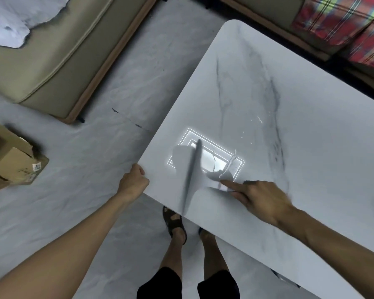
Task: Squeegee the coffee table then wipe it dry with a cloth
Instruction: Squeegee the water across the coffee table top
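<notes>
My own legs and sandalled feet (175,223) stand nearest the lens, on the pale floor at the near edge of the coffee table (300,117), a white marble-look slab with rounded corners and grey veining. My left hand (132,184) is curled over the table's near corner, fingers folded under the edge, thumb on top, bracing it. My right hand (260,199) lies on the tabletop, closed round the squeegee (205,171), index finger stretched forward along the handle; the grip itself is blurred, so exactly how the other fingers wrap it I cannot tell. The squeegee's long dark blade runs slantwise from the bright reflection of a ceiling light down toward the table's near edge, with a pale body behind it, and appears to be flat on the surface. Streaks and beads of water (232,160) glint just beside the blade and farther up the slab. No cloth for drying is plainly in view, so the wiping looks not yet begun. Judging by its look, the tool is light and rigid with a soft rubber lip; it should be held at the handle, pressed evenly, since the wet top will be slick. A tan sofa (58,67), a cardboard box (11,160) and a plaid bag (343,22) ring the scene.
</notes>
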Tool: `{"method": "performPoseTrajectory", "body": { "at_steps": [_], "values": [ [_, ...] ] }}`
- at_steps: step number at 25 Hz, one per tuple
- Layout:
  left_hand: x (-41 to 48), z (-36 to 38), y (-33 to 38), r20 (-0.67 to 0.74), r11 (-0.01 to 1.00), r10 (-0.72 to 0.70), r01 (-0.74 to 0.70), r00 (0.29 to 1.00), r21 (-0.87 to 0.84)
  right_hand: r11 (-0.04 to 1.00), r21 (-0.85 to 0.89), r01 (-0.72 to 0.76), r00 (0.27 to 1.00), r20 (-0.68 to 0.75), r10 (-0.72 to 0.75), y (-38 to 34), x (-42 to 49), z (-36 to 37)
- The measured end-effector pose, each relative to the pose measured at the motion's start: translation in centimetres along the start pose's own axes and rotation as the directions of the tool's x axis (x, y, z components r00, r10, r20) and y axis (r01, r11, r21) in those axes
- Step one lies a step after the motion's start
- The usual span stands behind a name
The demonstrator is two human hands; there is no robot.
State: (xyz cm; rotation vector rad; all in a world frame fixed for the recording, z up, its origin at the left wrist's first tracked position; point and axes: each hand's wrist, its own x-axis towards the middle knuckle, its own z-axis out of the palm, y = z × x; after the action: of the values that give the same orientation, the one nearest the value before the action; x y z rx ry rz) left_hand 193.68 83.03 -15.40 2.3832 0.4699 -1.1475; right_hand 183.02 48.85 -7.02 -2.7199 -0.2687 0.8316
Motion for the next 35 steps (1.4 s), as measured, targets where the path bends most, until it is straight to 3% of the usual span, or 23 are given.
{"method": "performPoseTrajectory", "body": {
  "at_steps": [2, 5, 7, 10, 13, 17, 20, 23, 27, 31, 35],
  "values": [
    [-0.2, 0.2, -0.3, -0.055, 0.999, -0.003, 0.0, 0.999, -0.041, 0.994, 0.039, 0.102, 0.993, 0.056, -0.105, -4.2, 3.2, 1.5],
    [-1.0, 1.0, -0.6, -0.147, 0.99, 0.123, -0.111, 0.981, 0.083, 0.977, 0.002, 0.213, 0.97, 0.117, -0.212, -8.4, 6.2, 4.1],
    [-1.8, 2.1, -0.5, -0.122, 0.97, 0.211, -0.192, 0.97, 0.152, 0.977, -0.011, 0.213, 0.973, 0.095, -0.211, -7.4, 5.7, 5.0],
    [-2.3, 4.6, 0.4, 0.033, 0.935, 0.276, -0.277, 0.96, 0.221, 0.987, -0.019, 0.16, 0.985, 0.071, -0.158, -2.2, 2.0, 5.2],
    [-2.1, 6.3, 1.8, 0.169, 0.937, 0.194, -0.233, 0.966, 0.259, 0.992, -0.09, 0.091, 0.994, 0.073, -0.085, 3.1, -2.4, 3.8],
    [-1.7, 6.6, 3.5, 0.207, 0.946, 0.078, -0.138, 0.975, 0.292, 0.981, -0.164, -0.105, 0.989, 0.083, 0.12, 9.0, -7.5, 1.4],
    [-1.7, 6.6, 3.6, 0.198, 0.946, 0.059, -0.118, 0.978, 0.301, 0.964, -0.205, -0.169, 0.976, 0.098, 0.192, 10.6, -9.5, -0.5],
    [-2.5, 6.3, 3.0, -0.015, 0.974, 0.122, -0.117, 0.992, 0.197, 0.978, -0.191, -0.08, 0.991, 0.088, 0.099, 8.6, -8.4, -1.2],
    [-3.3, 3.8, 1.9, -0.384, 0.989, 0.048, -0.097, 0.922, -0.109, 0.969, -0.093, 0.231, 0.965, 0.145, -0.216, 0.7, -0.8, 0.5],
    [-3.4, 0.4, -0.4, -0.533, 0.947, -0.031, -0.147, 0.845, -0.286, 0.903, -0.077, 0.423, 0.9, 0.147, -0.409, -8.2, 6.9, 2.6],
    [-3.2, -1.5, -3.2, -0.573, 0.95, -0.066, -0.125, 0.817, -0.287, 0.9, -0.072, 0.43, 0.899, 0.12, -0.42, -11.2, 11.3, 3.3]
  ]
}}
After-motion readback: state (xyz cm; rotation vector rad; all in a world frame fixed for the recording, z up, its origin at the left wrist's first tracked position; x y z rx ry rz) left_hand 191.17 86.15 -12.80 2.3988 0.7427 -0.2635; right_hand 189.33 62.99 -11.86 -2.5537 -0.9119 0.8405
